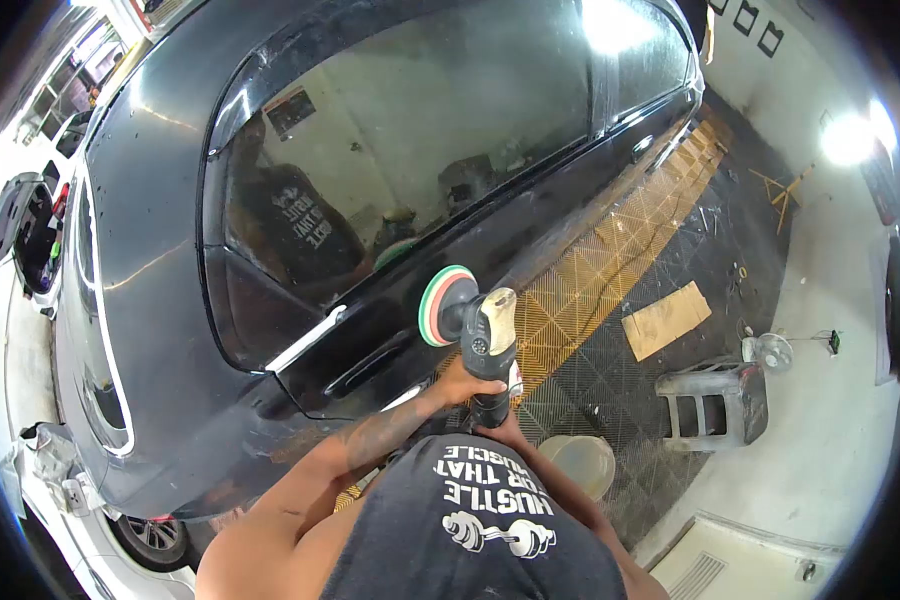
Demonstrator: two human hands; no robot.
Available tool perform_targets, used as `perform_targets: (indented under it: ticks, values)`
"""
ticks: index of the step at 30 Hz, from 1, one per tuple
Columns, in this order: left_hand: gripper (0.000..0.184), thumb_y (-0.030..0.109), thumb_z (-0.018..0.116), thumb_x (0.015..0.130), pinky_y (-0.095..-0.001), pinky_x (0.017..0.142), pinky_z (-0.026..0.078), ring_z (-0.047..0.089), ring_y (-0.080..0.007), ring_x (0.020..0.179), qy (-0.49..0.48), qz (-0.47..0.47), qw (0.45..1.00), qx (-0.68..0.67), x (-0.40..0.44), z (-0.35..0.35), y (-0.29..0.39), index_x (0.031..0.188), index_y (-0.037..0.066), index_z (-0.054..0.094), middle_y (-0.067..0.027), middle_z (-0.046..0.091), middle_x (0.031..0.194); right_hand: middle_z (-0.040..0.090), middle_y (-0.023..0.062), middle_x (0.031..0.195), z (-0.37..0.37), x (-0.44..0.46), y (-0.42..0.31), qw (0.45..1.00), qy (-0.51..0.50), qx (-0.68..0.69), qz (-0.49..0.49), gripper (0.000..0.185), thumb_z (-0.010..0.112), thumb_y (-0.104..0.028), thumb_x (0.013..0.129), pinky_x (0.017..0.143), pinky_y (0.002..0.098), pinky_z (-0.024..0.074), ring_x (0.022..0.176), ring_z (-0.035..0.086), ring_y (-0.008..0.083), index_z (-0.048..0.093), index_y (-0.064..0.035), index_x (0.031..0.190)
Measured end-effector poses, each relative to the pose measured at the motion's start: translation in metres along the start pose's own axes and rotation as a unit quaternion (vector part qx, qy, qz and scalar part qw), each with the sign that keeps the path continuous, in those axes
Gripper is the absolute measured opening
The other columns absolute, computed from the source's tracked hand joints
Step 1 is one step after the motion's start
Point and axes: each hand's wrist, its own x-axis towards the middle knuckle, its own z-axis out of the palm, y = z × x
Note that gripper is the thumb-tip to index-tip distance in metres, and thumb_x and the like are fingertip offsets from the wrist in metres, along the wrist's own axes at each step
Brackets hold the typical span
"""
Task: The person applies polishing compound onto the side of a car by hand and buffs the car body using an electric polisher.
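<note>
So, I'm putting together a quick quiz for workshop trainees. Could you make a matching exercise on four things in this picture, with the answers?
Things:
1. polishing pad
2. polisher
3. cardboard sheet
4. sleeveless shirt

Descriptions:
A. lying flat on the floor
B. bears a white dumbbell print
C. edge banded green, white and red
D. gripped by the left hand

Pairs: 1-C, 2-D, 3-A, 4-B
</note>
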Motion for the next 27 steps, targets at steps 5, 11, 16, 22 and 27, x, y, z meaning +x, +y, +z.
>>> perform_targets:
  ticks: [5,11,16,22,27]
  values:
    - [0.081,0.015,0.090,0.069,-0.0391,0.110,0.041,0.055,-0.0221,0.125,0.022,0.019,0.999,0.014,-0.014,-0.002,-0.017,0.139,0.003,0.051,-0.0095,0.060,0.134,0.064,0.0106,0.125,0.001,0.003,0.032,0.999,-0.016,-0.029,0.000,0.083,0.092,-0.021,0.065,0.102,0.0385,0.0479,0.117,0.062,0.0228,0.050,-0.0046,0.136]
    - [0.082,0.020,0.090,0.073,-0.0406,0.113,0.038,0.052,-0.0247,0.128,0.066,0.046,0.996,0.045,-0.043,-0.002,-0.033,0.141,0.002,0.048,-0.0124,0.056,0.138,0.066,0.0121,0.125,0.002,-0.003,0.034,0.997,-0.042,-0.052,0.036,0.081,0.093,-0.026,0.061,0.100,0.0380,0.0500,0.115,0.064,0.0222,0.057,-0.0027,0.131]
    - [0.082,0.018,0.089,0.074,-0.0406,0.113,0.038,0.051,-0.0245,0.129,0.074,0.019,0.997,-0.009,-0.072,-0.001,-0.040,0.142,0.001,0.046,-0.0123,0.056,0.137,0.074,0.0129,0.107,0.001,-0.015,0.025,0.993,-0.056,-0.105,-0.005,0.056,0.091,-0.023,0.064,0.088,0.0392,0.0551,0.097,0.070,0.0191,0.071,-0.0011,0.111]
    - [0.087,0.024,0.089,0.074,-0.0411,0.114,0.036,0.050,-0.0256,0.131,0.045,0.034,0.998,0.039,-0.037,0.003,-0.033,0.145,0.002,0.044,-0.0133,0.055,0.141,0.067,0.0092,0.119,-0.004,-0.010,0.024,0.997,-0.061,-0.038,0.014,0.068,0.089,-0.020,0.067,0.095,0.0374,0.0520,0.108,0.066,0.0220,0.058,-0.0030,0.124]
    - [0.065,0.022,0.091,0.068,-0.0372,0.099,0.049,0.065,-0.0225,0.109,0.058,0.007,0.998,0.037,0.012,0.012,-0.031,0.124,0.004,0.064,-0.0086,0.070,0.117,0.064,0.0076,0.120,0.002,-0.014,-0.022,0.999,-0.017,0.050,0.003,0.066,0.085,-0.014,0.074,0.097,0.0390,0.0495,0.108,0.062,0.0214,0.052,-0.0047,0.131]
